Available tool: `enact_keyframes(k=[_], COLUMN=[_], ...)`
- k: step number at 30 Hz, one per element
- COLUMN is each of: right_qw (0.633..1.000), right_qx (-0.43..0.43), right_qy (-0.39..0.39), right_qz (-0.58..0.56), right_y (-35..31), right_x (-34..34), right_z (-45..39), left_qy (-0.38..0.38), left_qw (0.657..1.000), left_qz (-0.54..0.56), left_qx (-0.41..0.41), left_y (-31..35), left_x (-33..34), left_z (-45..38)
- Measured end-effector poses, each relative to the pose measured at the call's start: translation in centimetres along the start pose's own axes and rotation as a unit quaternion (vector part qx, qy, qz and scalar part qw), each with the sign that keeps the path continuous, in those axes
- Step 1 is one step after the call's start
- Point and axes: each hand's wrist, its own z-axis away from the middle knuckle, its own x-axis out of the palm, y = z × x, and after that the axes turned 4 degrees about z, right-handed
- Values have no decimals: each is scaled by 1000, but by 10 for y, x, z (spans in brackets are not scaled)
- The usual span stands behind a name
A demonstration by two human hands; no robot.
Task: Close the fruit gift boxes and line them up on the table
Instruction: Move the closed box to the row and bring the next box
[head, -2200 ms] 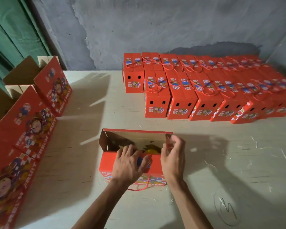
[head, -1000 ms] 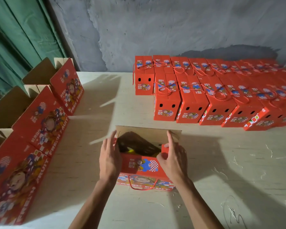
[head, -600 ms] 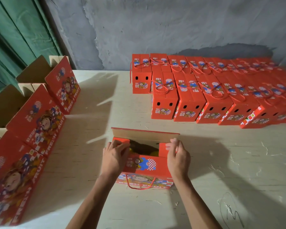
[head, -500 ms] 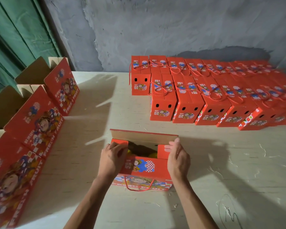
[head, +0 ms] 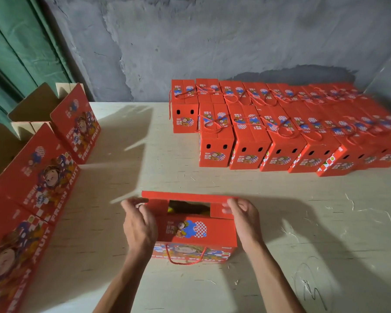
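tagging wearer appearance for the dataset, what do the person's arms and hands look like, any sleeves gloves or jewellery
Both forearms are bare as far as the frame shows: no sleeves in view, no gloves, no watch or bracelet. The left hand has a small pale glint on one finger, possibly a ring, too blurred to tell. The right hand shows nothing worn.

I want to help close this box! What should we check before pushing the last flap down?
1. Side flaps folded in: ok, both lie inward on the box.
2. Front flap down: ok.
3. Back flap shut: not ok, a gap shows fruit.
4. Hands at the flap ends: ok, left hand and right hand.
5. Fruit below the rim: cannot tell.
6. Room beside the closed boxes: ok, bare table to their left.
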Motion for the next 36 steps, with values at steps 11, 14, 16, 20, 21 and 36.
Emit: enact_keyframes(k=[11,14,16,20,21,36], right_qw=[939,907,897,884,877,725], right_qx=[-243,-295,-307,-307,-314,-472], right_qy=[-2,-24,-42,-61,-53,55], right_qz=[244,300,315,347,359,498], right_y=[41,35,29,19,18,21], right_x=[-28,-31,-34,-40,-38,-24], right_z=[21,19,15,6,4,-2], left_qy=[-231,-308,-316,-288,-275,-243], left_qw=[946,919,910,911,914,850], left_qz=[-95,-106,-119,-146,-147,-236], left_qx=[205,221,240,258,259,403], left_y=[-11,-16,-14,-11,-11,9], left_x=[-12,-23,-27,-25,-24,-18], left_z=[-14,-27,-34,-27,-24,-22])
